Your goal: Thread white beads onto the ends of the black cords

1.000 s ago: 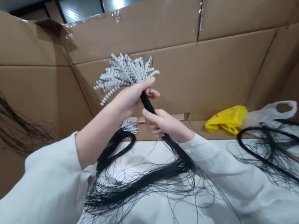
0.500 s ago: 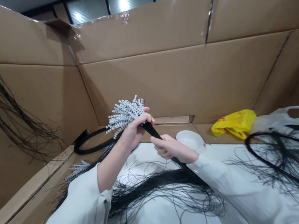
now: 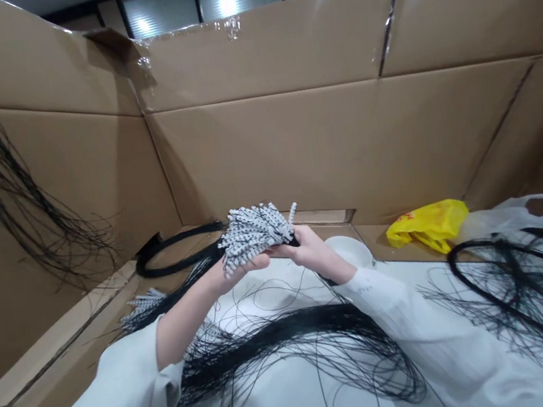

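Note:
My right hand (image 3: 314,251) grips a bundle of thin black wires just below its tips. Small white bead-like pieces line these ends and fan out as a white tuft (image 3: 253,229) to the left of that hand. Beneath the tuft lies my left hand (image 3: 241,272), its visible fingers stretched out toward the right hand; the tuft hides part of it. Under my forearms, a thick loose bundle of black wires (image 3: 289,329) curves across the white surface. A second white-tipped bundle (image 3: 145,305) rests left of my left forearm.
Tall cardboard walls (image 3: 273,142) enclose the workplace. A black coil (image 3: 159,270) sits at the back left; black wires (image 3: 8,166) hang at far left. Behind my right hand is a white bowl (image 3: 351,251). Rightward are a yellow bag (image 3: 429,225), a clear bag (image 3: 510,217) and looped black wires (image 3: 521,290).
My left hand has loosened from around the bundle and moved down left beneath the tuft. My right hand has slid up to the white-tipped ends. The tuft sits lower and further right.

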`<action>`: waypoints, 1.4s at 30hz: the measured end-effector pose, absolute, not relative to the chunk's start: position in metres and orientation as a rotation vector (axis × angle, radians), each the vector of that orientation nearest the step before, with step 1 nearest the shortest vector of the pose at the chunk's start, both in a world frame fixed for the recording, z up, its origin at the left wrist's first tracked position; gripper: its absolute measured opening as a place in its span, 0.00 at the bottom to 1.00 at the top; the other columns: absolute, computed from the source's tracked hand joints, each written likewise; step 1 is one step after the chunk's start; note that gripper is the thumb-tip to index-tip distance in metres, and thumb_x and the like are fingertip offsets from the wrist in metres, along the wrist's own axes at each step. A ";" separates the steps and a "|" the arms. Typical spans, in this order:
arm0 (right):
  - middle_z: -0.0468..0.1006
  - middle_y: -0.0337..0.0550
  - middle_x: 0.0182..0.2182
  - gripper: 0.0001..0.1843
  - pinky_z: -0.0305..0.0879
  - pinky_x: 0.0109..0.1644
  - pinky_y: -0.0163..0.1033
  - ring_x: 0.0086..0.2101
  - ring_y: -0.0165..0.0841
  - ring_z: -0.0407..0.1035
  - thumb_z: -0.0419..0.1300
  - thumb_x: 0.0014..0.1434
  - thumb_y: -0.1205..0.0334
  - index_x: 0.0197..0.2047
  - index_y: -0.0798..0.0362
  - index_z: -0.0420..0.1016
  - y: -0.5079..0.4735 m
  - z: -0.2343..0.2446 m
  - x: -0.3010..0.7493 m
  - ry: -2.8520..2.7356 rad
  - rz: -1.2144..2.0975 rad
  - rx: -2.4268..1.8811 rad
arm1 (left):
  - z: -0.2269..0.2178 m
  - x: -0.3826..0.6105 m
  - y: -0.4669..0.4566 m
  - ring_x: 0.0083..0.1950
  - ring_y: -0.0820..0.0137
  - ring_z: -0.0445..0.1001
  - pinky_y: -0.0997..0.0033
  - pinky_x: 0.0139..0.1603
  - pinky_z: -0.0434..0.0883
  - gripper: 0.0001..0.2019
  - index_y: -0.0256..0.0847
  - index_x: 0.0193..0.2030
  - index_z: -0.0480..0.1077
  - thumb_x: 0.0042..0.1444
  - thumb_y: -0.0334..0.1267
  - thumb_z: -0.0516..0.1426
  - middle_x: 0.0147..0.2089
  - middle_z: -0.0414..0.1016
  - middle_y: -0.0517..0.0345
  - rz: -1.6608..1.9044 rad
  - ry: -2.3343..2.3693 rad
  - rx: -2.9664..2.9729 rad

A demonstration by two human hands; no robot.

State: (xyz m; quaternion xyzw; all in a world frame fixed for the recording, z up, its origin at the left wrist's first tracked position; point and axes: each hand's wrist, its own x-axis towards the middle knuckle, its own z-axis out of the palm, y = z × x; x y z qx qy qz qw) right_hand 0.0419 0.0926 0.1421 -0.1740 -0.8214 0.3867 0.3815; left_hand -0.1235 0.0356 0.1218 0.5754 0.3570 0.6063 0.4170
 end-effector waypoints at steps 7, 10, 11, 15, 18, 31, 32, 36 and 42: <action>0.75 0.47 0.41 0.14 0.61 0.49 0.40 0.42 0.35 0.67 0.57 0.54 0.61 0.42 0.59 0.71 0.088 0.136 0.045 -2.118 1.074 -0.450 | 0.140 -0.127 0.039 0.55 0.61 0.67 0.63 0.52 0.65 0.27 0.47 0.50 0.67 0.43 0.52 0.62 0.52 0.71 0.54 1.794 0.791 1.042; 0.75 0.46 0.38 0.12 0.62 0.45 0.39 0.38 0.34 0.67 0.57 0.53 0.61 0.39 0.59 0.71 0.087 0.133 0.045 -2.140 1.090 -0.509 | 0.147 -0.120 0.044 0.51 0.62 0.69 0.66 0.47 0.67 0.25 0.43 0.51 0.67 0.47 0.50 0.60 0.52 0.71 0.51 1.763 0.843 0.988; 0.75 0.46 0.37 0.11 0.62 0.44 0.39 0.37 0.34 0.67 0.57 0.53 0.61 0.38 0.60 0.71 0.087 0.133 0.045 -2.146 1.086 -0.528 | 0.147 -0.119 0.046 0.50 0.62 0.70 0.66 0.46 0.68 0.24 0.41 0.50 0.68 0.48 0.51 0.58 0.51 0.71 0.50 1.721 0.851 0.979; 0.75 0.45 0.37 0.11 0.61 0.44 0.39 0.37 0.34 0.66 0.58 0.52 0.61 0.37 0.59 0.71 0.085 0.132 0.049 -2.157 1.064 -0.511 | 0.142 -0.117 0.054 0.47 0.62 0.73 0.65 0.43 0.70 0.24 0.39 0.48 0.69 0.52 0.55 0.53 0.46 0.74 0.50 1.611 0.764 0.936; 0.74 0.42 0.34 0.11 0.61 0.42 0.37 0.35 0.33 0.66 0.58 0.51 0.59 0.35 0.59 0.70 0.083 0.130 0.050 -2.157 1.070 -0.485 | 0.142 -0.115 0.059 0.50 0.63 0.71 0.64 0.48 0.69 0.22 0.39 0.49 0.68 0.54 0.52 0.52 0.48 0.73 0.50 1.640 0.632 0.978; 0.66 0.35 0.20 0.12 0.55 0.19 0.30 0.16 0.22 0.55 0.63 0.43 0.61 0.30 0.56 0.66 0.085 0.146 0.042 -2.208 1.196 -0.705 | 0.139 -0.101 0.052 0.41 0.70 0.71 0.69 0.43 0.68 0.07 0.41 0.33 0.67 0.52 0.41 0.56 0.39 0.73 0.57 1.964 0.822 1.183; 0.65 0.34 0.20 0.12 0.54 0.20 0.30 0.16 0.22 0.55 0.63 0.43 0.61 0.30 0.56 0.66 0.085 0.146 0.041 -2.208 1.199 -0.718 | 0.138 -0.100 0.052 0.41 0.70 0.72 0.69 0.43 0.68 0.07 0.41 0.32 0.67 0.51 0.41 0.57 0.39 0.73 0.57 1.971 0.843 1.175; 0.63 0.35 0.19 0.10 0.51 0.20 0.29 0.18 0.21 0.52 0.63 0.45 0.60 0.24 0.58 0.66 0.088 0.144 0.039 -2.225 1.209 -0.752 | 0.143 -0.109 0.055 0.41 0.68 0.72 0.69 0.41 0.68 0.08 0.40 0.31 0.67 0.49 0.43 0.58 0.38 0.73 0.57 1.796 1.009 1.173; 0.58 0.32 0.17 0.12 0.41 0.15 0.28 0.16 0.20 0.45 0.62 0.48 0.56 0.30 0.56 0.67 0.097 0.167 0.054 -2.053 1.320 -0.760 | 0.151 -0.173 0.019 0.53 0.62 0.67 0.61 0.53 0.63 0.22 0.47 0.53 0.65 0.52 0.51 0.55 0.52 0.70 0.51 1.562 1.358 1.369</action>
